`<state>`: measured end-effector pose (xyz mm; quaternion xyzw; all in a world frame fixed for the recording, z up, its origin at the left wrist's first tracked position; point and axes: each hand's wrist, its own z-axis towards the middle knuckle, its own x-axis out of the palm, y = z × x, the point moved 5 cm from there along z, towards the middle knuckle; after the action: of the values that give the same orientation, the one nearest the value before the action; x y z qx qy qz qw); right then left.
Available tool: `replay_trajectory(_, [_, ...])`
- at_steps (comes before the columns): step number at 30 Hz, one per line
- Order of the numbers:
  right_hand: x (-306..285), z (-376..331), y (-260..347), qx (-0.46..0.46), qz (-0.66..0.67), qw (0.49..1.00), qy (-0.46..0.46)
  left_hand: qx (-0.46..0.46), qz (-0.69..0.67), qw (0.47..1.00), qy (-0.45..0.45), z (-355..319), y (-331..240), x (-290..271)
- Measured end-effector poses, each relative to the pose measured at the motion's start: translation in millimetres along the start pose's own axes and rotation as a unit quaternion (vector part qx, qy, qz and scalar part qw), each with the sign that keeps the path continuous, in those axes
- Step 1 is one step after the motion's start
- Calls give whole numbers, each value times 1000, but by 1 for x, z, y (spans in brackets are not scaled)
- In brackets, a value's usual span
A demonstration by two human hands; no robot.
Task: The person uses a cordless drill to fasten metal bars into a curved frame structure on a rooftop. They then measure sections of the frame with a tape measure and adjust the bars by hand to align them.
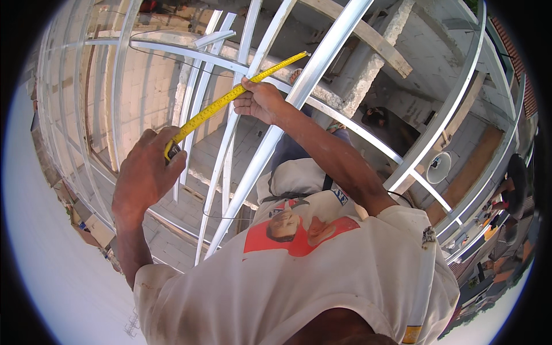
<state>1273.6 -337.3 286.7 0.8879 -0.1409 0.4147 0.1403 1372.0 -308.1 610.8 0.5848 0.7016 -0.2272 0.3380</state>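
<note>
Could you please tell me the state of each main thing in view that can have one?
Left hand, closed around the tape measure.
Right hand, pinching the yellow tape blade.
Tape measure, blade drawn out.
Yellow tape blade, extended past the right hand.
Metal framing, bare and uncovered.
Printed T-shirt, worn, dark patch near the right shoulder.

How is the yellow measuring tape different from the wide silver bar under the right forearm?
The yellow tape has dark markings; the silver bar looks plain and shiny. The tape looks narrower and shorter than the bar. The left hand and right hand hold the tape; neither holds the bar. Both look long, straight and slanted up to the right.
</note>
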Motion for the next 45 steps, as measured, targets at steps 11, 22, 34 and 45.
replay_trajectory(11, [-85,89,-1,-48,109,980,-160,-62,190,979,-48,-42,-26,-86])
replay_trajectory(22, [-337,-150,52,-100,-234,912,-321,40,274,961,-29,93,-57,-19])
replay_trajectory(34, [-542,-415,-153,-31,-168,819,-548,39,334,940,56,234,-117,77])
replay_trajectory(45, [-452,-392,-263,-91,-209,841,-490,16,346,934,89,280,-128,120])
